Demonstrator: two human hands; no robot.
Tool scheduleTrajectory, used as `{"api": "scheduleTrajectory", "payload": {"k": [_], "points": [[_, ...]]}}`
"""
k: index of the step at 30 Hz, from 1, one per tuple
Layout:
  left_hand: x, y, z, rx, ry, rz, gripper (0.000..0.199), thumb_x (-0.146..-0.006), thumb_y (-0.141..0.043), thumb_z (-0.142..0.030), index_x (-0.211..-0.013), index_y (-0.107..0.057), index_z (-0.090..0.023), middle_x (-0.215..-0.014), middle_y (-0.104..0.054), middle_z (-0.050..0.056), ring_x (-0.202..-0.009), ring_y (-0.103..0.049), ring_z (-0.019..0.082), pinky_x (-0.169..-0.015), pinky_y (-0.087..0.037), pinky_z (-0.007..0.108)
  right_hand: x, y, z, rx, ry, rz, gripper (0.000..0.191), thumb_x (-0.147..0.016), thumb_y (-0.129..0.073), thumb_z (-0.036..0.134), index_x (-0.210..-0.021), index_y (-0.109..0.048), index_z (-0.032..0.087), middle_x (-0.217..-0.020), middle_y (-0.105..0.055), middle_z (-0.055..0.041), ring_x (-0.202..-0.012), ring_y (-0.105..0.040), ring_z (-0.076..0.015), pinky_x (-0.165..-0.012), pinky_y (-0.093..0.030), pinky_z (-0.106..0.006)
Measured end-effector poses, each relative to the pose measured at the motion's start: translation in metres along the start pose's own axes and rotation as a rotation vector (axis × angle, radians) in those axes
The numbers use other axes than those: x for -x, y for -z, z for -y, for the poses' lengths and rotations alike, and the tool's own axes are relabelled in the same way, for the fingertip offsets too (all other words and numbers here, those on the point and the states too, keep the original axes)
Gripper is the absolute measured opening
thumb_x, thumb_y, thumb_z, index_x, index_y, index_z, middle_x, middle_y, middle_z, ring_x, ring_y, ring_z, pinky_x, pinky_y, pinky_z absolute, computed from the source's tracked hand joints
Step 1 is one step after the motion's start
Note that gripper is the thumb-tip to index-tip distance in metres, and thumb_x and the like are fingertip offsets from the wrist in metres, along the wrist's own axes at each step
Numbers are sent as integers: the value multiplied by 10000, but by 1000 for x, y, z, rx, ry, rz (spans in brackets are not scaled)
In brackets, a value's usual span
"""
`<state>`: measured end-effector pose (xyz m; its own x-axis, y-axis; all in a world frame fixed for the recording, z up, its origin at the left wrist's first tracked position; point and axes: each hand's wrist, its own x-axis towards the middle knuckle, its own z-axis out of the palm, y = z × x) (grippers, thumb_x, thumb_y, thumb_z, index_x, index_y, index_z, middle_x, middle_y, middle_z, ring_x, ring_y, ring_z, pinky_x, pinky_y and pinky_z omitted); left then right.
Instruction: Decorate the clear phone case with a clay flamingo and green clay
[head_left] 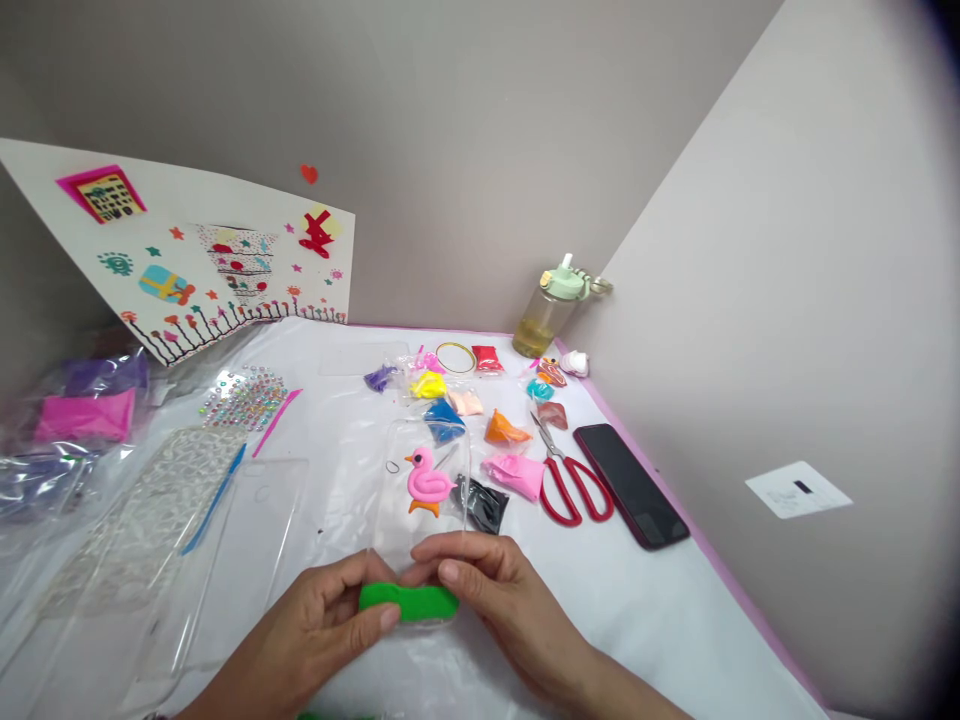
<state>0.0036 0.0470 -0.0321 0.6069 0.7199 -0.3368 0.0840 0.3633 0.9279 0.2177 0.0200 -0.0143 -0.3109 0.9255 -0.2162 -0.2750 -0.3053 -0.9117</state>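
Note:
A strip of green clay (417, 602) lies across the near end of a clear phone case (390, 530). My left hand (330, 610) pinches the strip's left end, thumb in front and fingers behind. At the right end, my right hand (495, 590) holds the clay between thumb and fingers. Farther up the case is a pink clay duck (428, 478) with an orange beak and orange feet. A small ring outline shows left of the duck.
Scissors with red handles (576, 488) and a dark phone (631, 486) lie to the right. Beyond the case are several clay packets and a bottle (541, 315). On the left are another clear case (251, 560), a blue tool (214, 498) and gems (246, 397).

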Motion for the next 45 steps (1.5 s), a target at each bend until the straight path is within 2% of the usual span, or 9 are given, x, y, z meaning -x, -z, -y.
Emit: {"api": "scheduleTrajectory", "payload": {"k": [3, 17, 22, 29, 32, 35, 39, 42, 45], "points": [[-1, 0, 2, 46, 12, 35, 362, -780, -746, -548, -920, -692, -218, -914, -685, 3, -930, -619, 232, -810, -431, 295, 0, -1, 1, 16, 2, -6, 273, -893, -716, 395, -1085, -771, 207, -1031, -788, -86, -952, -695, -205, -911, -475, -333], [-1, 0, 8, -17, 1, -79, 337, -760, -770, -507, -770, -635, -198, -736, -569, -31, -731, -519, 165, -676, -386, 268, 1, -2, 3, 159, 31, 3, 292, -869, -721, 454, -1071, -779, 252, -848, -716, -6, -782, -604, -133, -752, -443, -240], [-7, 3, 10, 270, -105, -66, 481, -649, -852, -571, -917, -667, -217, -872, -642, 13, -839, -605, 202, -767, -465, 309, -1, -1, 8, 23, -24, -28, 303, -854, -723, 443, -983, -775, 174, -787, -694, -26, -763, -618, -150, -747, -442, -254], [-8, 30, 3, 367, -130, -42, 504, -643, -874, -443, -1075, -698, -251, -1055, -708, 69, -998, -669, 292, -905, -518, 419, -3, 3, 21, -245, -69, 95, 206, -819, -669, 316, -831, -685, 112, -710, -722, -96, -679, -708, -218, -742, -531, -346], [1, 37, -6, 351, -63, -38, 399, -738, -805, -368, -1109, -699, -266, -1115, -716, 19, -1102, -643, 293, -955, -495, 372, 0, 11, 27, -247, -117, 221, 225, -800, -697, 331, -845, -674, 112, -714, -725, -86, -622, -696, -198, -652, -530, -302], [7, 32, -14, 434, 34, -74, 195, -912, -636, -374, -1073, -699, -283, -1047, -730, -21, -1051, -667, 239, -924, -497, 329, 5, 19, 33, -113, -245, 428, 252, -784, -742, 343, -852, -697, 104, -721, -694, -44, -620, -655, -140, -666, -500, -245], [9, 16, -19, 418, 133, 158, 450, -1020, -381, -501, -967, -705, -194, -944, -710, 47, -926, -678, 230, -782, -507, 303, 9, 22, 32, 75, -369, 538, 284, -793, -757, 364, -926, -702, 120, -741, -657, 5, -631, -588, -82, -643, -436, -178], [10, 9, -18, 313, 155, 252, 354, -946, -574, -489, -879, -690, -161, -811, -664, 36, -686, -590, 134, -595, -413, 210, 7, 20, 24, 79, -368, 507, 342, -786, -780, 381, -1010, -681, 142, -727, -657, 20, -614, -583, -78, -641, -445, -176], [11, 8, -19, 262, 128, 213, 237, -876, -704, -401, -825, -665, -172, -730, -605, -7, -618, -500, 99, -559, -364, 186, 3, 17, 21, -2, -296, 451, 452, -791, -787, 437, -1104, -640, 147, -696, -677, 1, -562, -624, -105, -637, -495, -222]]}}
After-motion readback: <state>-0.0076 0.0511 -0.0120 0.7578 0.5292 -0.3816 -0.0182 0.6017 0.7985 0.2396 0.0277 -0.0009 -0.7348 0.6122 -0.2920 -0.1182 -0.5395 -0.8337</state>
